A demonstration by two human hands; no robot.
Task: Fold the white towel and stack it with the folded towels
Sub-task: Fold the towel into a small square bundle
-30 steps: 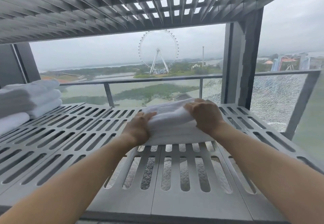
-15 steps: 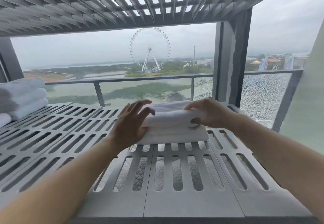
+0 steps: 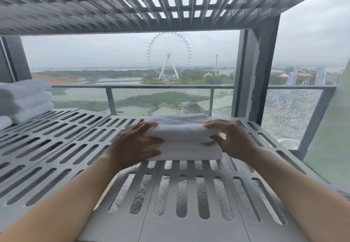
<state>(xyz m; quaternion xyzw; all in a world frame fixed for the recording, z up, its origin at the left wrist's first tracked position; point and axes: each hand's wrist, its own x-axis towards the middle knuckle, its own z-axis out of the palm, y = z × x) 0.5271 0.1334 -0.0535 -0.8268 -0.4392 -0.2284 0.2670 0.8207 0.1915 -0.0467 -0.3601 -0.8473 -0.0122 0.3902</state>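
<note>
A folded white towel (image 3: pixel 182 135) lies in several layers on the slotted grey shelf (image 3: pixel 75 139), a little right of the middle. My left hand (image 3: pixel 135 145) grips its left end, fingers over the top layer and thumb low at the side. My right hand (image 3: pixel 232 139) holds the right end, fingers curled over the top layer and thumb tucked under it. A stack of folded white towels (image 3: pixel 28 99) sits at the far left of the same shelf, well apart from both hands.
Another slotted shelf (image 3: pixel 170 1) hangs close overhead. A grey upright post (image 3: pixel 263 75) stands at the back right. A glass balcony railing (image 3: pixel 161 94) runs behind the shelf. Bare slotted surface lies between the towel and the stack.
The towel went from flat under both palms to folded thicker. My left hand lifted off, then closed on the left end. My right hand now holds the upper layer's right end.
</note>
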